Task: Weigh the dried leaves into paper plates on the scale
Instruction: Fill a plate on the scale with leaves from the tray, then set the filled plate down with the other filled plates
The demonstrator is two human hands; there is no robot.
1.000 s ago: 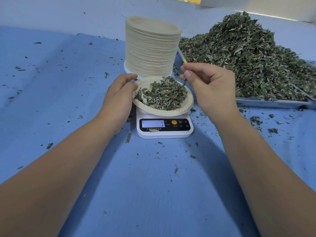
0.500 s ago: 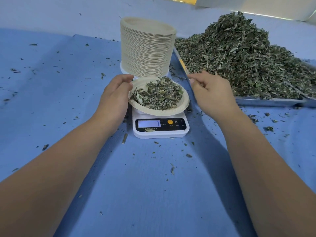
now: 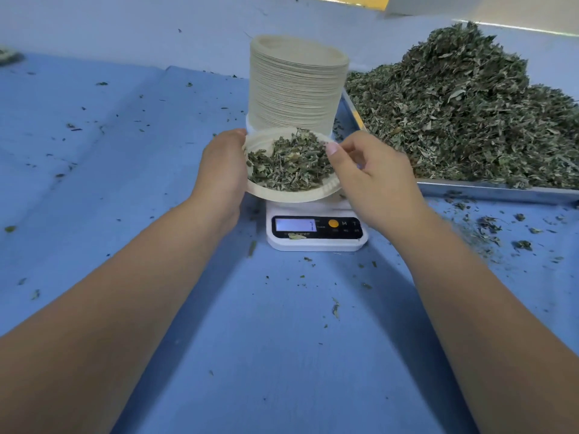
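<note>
left hand [image 3: 224, 170]: clamped on the left rim of the paper plate [image 3: 291, 196], fingers curled round the edge.
right hand [image 3: 376, 183]: at the right rim, thumb on top, fingers curled. I read it as pinching the rim.
hands: apart, one on each side of the plate.
dried leaves [image 3: 291, 166]: loose heap inside the plate, leaning toward the far side.
plate position: directly over the scale [image 3: 316, 242], tipped a little. I can't tell if it is resting on the platform or just off it.
display: lit, digits too small for me to read.
handling, plate: light and thin. I'd expect it to flex under a one-sided grip, so I want rim holds on opposite sides with fingers underneath.
handling, leaves: featherweight, brittle, no cohesion. Any tilt or jolt spills flakes, so keep the plate level and move slowly.
risk: squeezing the rim could fold the plate and dump the portion.
plate stack [image 3: 296, 89]: tall, just behind the scale.
leaf pile [image 3: 470, 114]: large mound on the metal tray [image 3: 495, 192], to the right.
blue cloth [image 3: 282, 339]: covers the table, scattered with crumbs.
</note>
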